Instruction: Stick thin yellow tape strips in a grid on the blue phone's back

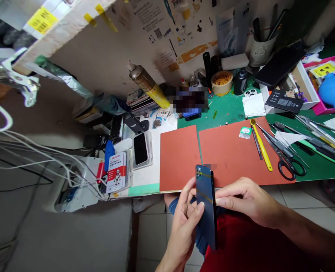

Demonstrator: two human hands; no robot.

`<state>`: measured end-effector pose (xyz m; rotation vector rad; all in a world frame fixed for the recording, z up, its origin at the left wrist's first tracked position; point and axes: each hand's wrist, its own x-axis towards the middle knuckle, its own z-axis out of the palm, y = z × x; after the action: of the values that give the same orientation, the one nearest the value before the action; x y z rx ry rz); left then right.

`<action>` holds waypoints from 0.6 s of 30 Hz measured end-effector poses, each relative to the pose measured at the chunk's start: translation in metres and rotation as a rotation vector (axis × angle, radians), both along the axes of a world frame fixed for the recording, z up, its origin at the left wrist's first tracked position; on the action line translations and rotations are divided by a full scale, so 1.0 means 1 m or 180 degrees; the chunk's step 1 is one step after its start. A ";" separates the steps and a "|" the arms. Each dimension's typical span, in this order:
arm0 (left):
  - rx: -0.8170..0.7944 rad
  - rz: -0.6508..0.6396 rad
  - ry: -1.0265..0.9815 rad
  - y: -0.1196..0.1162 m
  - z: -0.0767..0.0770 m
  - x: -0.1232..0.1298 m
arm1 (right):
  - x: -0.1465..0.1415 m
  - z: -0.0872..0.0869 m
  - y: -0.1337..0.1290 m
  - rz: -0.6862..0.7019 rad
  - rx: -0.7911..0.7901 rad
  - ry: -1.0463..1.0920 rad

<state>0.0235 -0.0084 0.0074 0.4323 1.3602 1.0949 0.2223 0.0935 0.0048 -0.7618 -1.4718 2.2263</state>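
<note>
A dark blue smartphone (205, 211) is held upright and slightly tilted in front of the bench edge, its back with several camera lenses facing me. Narrow yellow tape strips cross its back near the top and middle. My left hand (186, 223) grips it from the left, thumb pressed on the back and fingers behind. At the phone's right edge, my right hand (245, 202) is closed in a pinch, thumb against forefinger. Whatever lies between those fingertips is too small to make out.
Reddish-brown mats (179, 158) cover the bench edge. To the right lie a yellow-handled brush (262, 147), scissors (290, 166) and several thin tools. A small phone (140, 148) and a battery box (116, 172) are at left. Behind stands a spray can (149, 85).
</note>
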 end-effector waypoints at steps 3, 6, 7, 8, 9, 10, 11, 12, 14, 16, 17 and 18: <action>-0.0025 -0.0337 0.0677 -0.002 0.010 -0.002 | -0.001 0.001 -0.001 0.0001 0.0061 -0.0111; 0.0027 -0.0803 0.1057 -0.006 0.017 -0.002 | -0.004 0.001 -0.003 -0.0013 0.0089 -0.0083; 0.0011 -0.0899 0.1073 -0.008 0.017 -0.002 | -0.004 0.001 -0.003 0.0004 0.0062 -0.0045; -0.0030 -0.0952 0.1069 -0.009 0.018 -0.001 | -0.005 0.001 -0.003 0.0020 0.0014 0.0000; -0.0085 -0.0987 0.1065 -0.010 0.017 0.000 | -0.005 0.000 -0.003 0.0037 -0.0044 0.0053; -0.0120 -0.1003 0.1077 -0.010 0.017 0.000 | -0.005 -0.001 -0.003 0.0046 -0.0097 0.0112; -0.0132 -0.1016 0.1103 -0.010 0.017 0.001 | -0.004 -0.003 -0.003 0.0055 -0.0134 0.0177; -0.0127 -0.1037 0.1141 -0.009 0.017 0.002 | -0.004 -0.005 -0.003 0.0060 -0.0151 0.0236; -0.0129 -0.1058 0.1245 -0.008 0.018 0.005 | -0.002 -0.012 -0.003 0.0060 -0.0123 0.0309; -0.0144 -0.1046 0.1359 -0.006 0.018 0.008 | 0.000 -0.018 -0.003 0.0050 -0.0084 0.0293; -0.0142 -0.1037 0.1405 -0.005 0.019 0.010 | 0.001 -0.020 -0.004 0.0033 -0.0076 0.0268; -0.0131 -0.1029 0.1436 -0.005 0.018 0.012 | 0.002 -0.022 -0.004 0.0012 -0.0083 0.0249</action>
<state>0.0354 -0.0134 0.0258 0.8748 1.6298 0.7233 0.2246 0.0894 -0.0176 -0.6725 -1.4111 2.2559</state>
